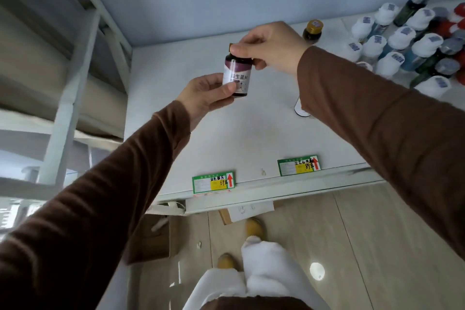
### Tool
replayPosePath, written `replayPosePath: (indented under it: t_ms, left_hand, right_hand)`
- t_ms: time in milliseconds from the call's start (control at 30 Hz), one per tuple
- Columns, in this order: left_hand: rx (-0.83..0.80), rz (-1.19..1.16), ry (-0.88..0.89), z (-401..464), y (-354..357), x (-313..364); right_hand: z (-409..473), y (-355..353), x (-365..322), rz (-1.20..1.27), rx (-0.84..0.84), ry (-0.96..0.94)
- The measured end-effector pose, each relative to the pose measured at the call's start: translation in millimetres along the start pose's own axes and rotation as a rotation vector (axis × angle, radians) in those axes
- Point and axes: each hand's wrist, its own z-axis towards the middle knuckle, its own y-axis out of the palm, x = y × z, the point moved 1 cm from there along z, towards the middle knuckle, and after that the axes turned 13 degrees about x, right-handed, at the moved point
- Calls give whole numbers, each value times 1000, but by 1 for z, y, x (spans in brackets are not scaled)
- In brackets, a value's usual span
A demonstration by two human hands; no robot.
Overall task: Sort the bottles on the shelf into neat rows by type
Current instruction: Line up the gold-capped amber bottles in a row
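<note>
A dark brown bottle (237, 75) with a white and purple label hangs above the white shelf (226, 138). My left hand (206, 94) pinches its lower body from the left. My right hand (270, 45) grips its gold cap from above. A second dark bottle with a gold cap (312, 30) stands at the back of the shelf. A white round object (300, 109) is half hidden under my right sleeve. At the right end stands a cluster of white-capped bottles (400, 40), with green bottles (412, 7) and red-capped ones (455, 22) among them.
Two green price tags (214, 182) (298, 165) sit on the shelf's front edge. A white metal rack (65, 83) stands to the left. Below the shelf lie a wooden floor, a cardboard box (156, 236) and my feet in tan shoes (255, 228).
</note>
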Motion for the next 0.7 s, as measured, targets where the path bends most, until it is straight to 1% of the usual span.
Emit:
replayPosePath:
  t_ms: [200, 300, 400, 533, 700]
  left_hand:
    - [-19, -39, 2, -62, -41, 3]
    - [-19, -40, 11, -83, -57, 1]
    - [14, 2, 28, -96, -70, 0]
    - [73, 180, 93, -101, -83, -1]
    - [231, 614, 166, -99, -96, -19]
  right_hand:
    - [-48, 33, -41, 81, -30, -30]
    - [-63, 47, -55, 85, -87, -54]
    - [-71, 57, -67, 36, -152, -82]
    - [-72, 69, -74, -68, -196, -137]
    - [-86, 92, -61, -364, -152, -232]
